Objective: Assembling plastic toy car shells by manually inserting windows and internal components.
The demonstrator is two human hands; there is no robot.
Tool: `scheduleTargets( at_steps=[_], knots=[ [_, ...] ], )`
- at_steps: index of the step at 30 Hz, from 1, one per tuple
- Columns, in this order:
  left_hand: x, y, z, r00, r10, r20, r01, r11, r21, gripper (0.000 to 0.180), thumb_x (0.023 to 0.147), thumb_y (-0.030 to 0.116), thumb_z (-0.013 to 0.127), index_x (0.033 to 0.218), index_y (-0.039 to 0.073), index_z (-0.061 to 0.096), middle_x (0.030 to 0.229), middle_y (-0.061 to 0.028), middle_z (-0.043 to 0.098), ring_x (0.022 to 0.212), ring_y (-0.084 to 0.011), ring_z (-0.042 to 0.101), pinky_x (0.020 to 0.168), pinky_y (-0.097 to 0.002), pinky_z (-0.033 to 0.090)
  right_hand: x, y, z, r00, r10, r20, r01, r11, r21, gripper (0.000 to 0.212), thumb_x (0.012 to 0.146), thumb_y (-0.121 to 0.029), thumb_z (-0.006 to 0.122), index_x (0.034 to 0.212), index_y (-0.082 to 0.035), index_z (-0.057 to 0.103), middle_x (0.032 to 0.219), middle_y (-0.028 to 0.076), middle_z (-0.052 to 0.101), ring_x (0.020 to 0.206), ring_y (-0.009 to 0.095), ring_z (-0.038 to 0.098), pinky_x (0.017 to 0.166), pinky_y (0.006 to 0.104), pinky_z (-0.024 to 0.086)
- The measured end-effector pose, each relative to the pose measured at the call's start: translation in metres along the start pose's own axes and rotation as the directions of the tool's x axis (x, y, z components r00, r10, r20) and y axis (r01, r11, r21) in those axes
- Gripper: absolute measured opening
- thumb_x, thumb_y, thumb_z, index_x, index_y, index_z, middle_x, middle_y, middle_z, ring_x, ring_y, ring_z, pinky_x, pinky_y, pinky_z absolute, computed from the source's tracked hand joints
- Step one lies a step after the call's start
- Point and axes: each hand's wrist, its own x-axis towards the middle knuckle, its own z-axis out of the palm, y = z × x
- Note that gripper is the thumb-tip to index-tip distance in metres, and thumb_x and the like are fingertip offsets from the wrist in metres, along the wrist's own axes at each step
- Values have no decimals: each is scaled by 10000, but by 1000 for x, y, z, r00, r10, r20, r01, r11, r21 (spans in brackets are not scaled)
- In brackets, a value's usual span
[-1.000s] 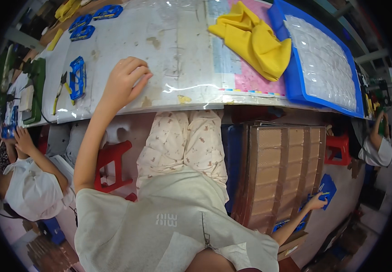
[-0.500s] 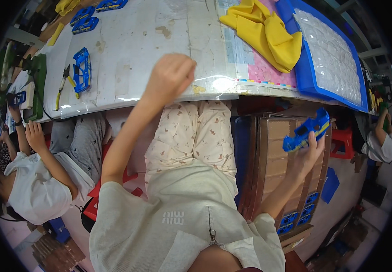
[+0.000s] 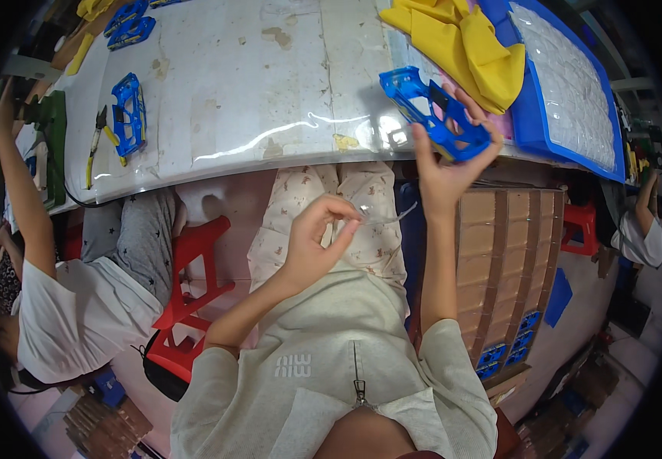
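My right hand (image 3: 453, 164) grips a blue toy car body shell (image 3: 434, 115) with window openings, tilted over the table's front edge at the right. Above my lap, my left hand (image 3: 319, 239) has thumb and fingertips pinched on a thin clear plastic strip (image 3: 390, 219), whose free end points right. A second blue shell (image 3: 130, 115) lies on the left of the table (image 3: 224, 92). Close beside it are yellow-handled pliers (image 3: 96, 147). Several more shells (image 3: 130, 32) rest at the far left.
Yellow cloth (image 3: 468, 53) lies at the right, against a blue tray (image 3: 533, 115) of clear-wrapped goods. Below stands a divided cardboard box (image 3: 508, 252) with several blue shells in it. At left, a co-worker in a white shirt (image 3: 86, 314) sits near a red stool (image 3: 193, 264).
My right hand has brought the shell up and left from over the box to the table edge. My left hand has come down from above the table to my lap; the clear strip now shows there.
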Motion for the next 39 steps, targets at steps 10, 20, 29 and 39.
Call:
scheduleTargets(
  at_steps=[10, 20, 29, 39],
  knots=[
    [11, 20, -33, 944, -325, -54, 230, 768, -598, 101, 876, 54, 498, 972, 25, 483, 934, -80, 554, 958, -193, 557, 829, -291, 430, -42, 8, 10, 995, 99, 24, -92, 974, -207, 622, 678, -60, 749, 1060, -64, 259, 1224, 282, 409, 1107, 297, 462, 939, 365, 367],
    [32, 25, -17, 932, 246, -267, -241, 969, 51, 75, 843, 30, 532, 917, 15, 537, 950, -96, 554, 947, -212, 559, 806, -304, 441, -64, 14, 7, 992, -74, 100, 97, 962, -256, 748, 668, -37, 744, 1229, 20, 252, 1274, 290, 385, 1160, 333, 451, 965, 381, 373],
    [44, 37, 10, 744, 558, 368, -601, 315, 735, 258, 631, -25, 622, 885, 19, 622, 851, -74, 580, 837, -217, 584, 737, -332, 437, -86, 27, 8, 991, -119, 68, 130, 972, -194, 614, 815, -146, 615, 1287, 33, 265, 1334, 267, 333, 1216, 343, 389, 997, 448, 352],
    [47, 24, 13, 761, 559, 329, -587, 377, 716, 229, 638, -8, 631, 866, 15, 624, 813, -70, 578, 805, -214, 584, 715, -328, 439, -86, 30, 11, 986, -158, 43, 164, 968, -190, 677, 735, -123, 709, 1249, 34, 297, 1277, 278, 397, 1157, 342, 458, 977, 435, 360]
  ],
)
